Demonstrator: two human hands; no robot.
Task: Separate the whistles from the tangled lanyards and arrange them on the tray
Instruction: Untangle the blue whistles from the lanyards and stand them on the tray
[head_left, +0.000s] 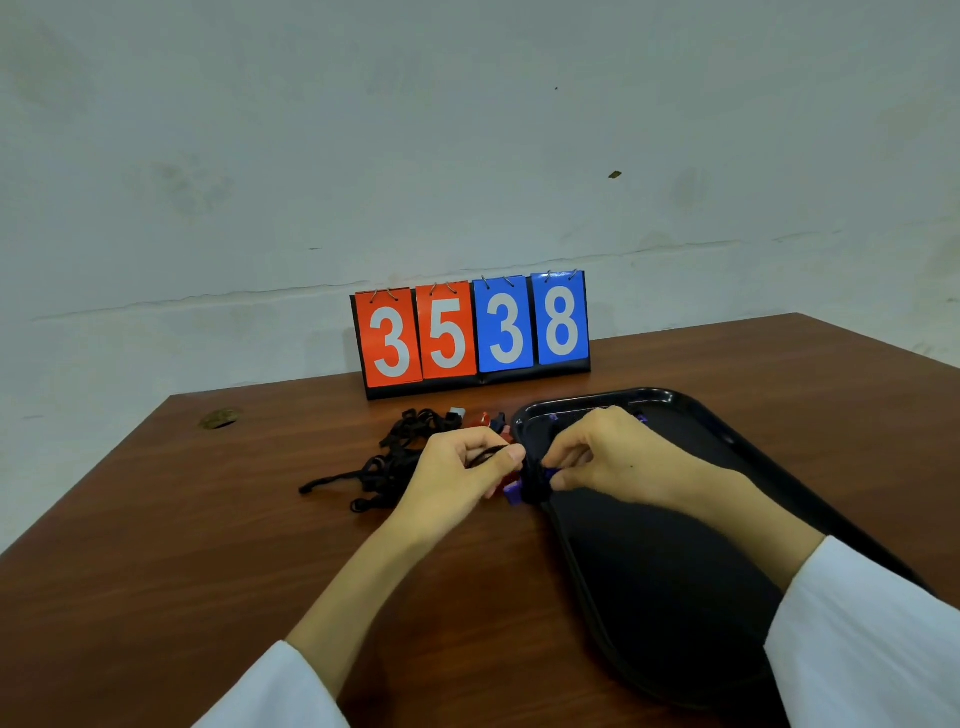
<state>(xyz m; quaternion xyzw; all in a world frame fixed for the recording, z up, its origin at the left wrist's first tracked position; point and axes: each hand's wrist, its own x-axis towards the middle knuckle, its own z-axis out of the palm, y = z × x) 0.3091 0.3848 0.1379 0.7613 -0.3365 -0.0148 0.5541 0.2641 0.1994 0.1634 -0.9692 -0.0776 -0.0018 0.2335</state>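
Observation:
A heap of tangled black lanyards (387, 462) lies on the brown table left of the black tray (675, 571). Red and blue whistles (485, 420) sit at the heap's far end. My left hand (457, 475) pinches a black lanyard loop. My right hand (602, 457) pinches a blue whistle (548, 474) wrapped in black cord, right at the tray's left rim. Another blue whistle piece (511, 491) hangs just below my left fingers. Two small purple whistles (641, 417) lie at the tray's far end, partly hidden behind my right hand.
A flip scoreboard (470, 332) reading 35 and 38 stands at the table's far edge against the wall. A round hole (221, 419) is in the tabletop at the far left. The table's right edge runs just past the tray.

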